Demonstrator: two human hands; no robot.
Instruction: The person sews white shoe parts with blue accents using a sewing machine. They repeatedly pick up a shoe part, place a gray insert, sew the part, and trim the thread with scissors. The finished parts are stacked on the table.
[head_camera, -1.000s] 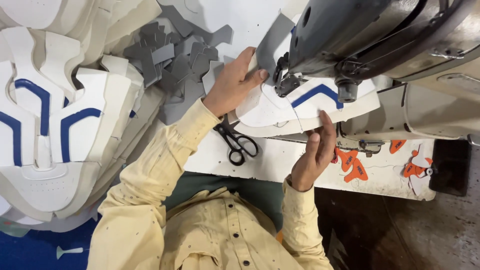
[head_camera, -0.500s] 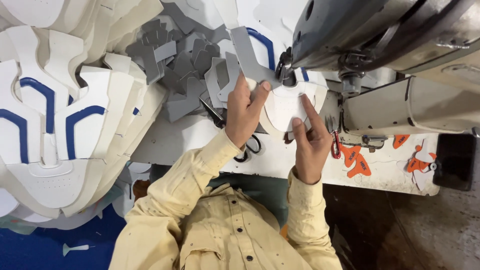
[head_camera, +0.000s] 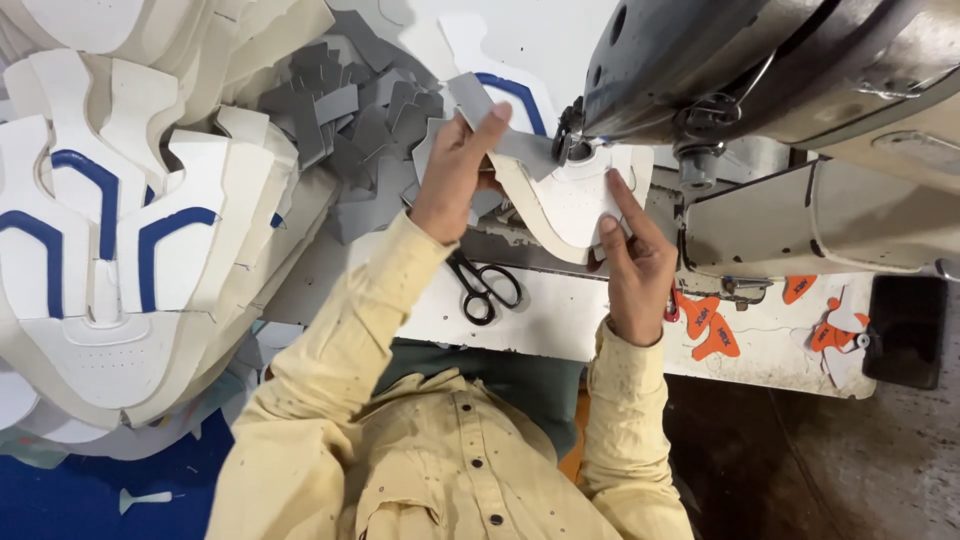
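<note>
My left hand (head_camera: 455, 170) pinches a grey strip (head_camera: 505, 130) against a white shoe-upper piece (head_camera: 565, 205) with a blue stripe (head_camera: 520, 95). The piece lies under the presser foot (head_camera: 572, 140) of a grey sewing machine (head_camera: 740, 70). From below, my right hand (head_camera: 630, 255) rests its fingers on the right side of the white piece, index finger stretched toward the foot. Both sleeves are pale yellow.
Black scissors (head_camera: 485, 285) lie on the white table (head_camera: 560, 325) below the hands. A big stack of white uppers with blue stripes (head_camera: 110, 230) fills the left. Several loose grey cut pieces (head_camera: 350, 110) are heaped behind it. Orange shapes (head_camera: 710, 335) lie at the right.
The white piece has been turned under the presser foot. My left hand shifted up and left and now pinches the grey strip; my right hand moved right along the piece.
</note>
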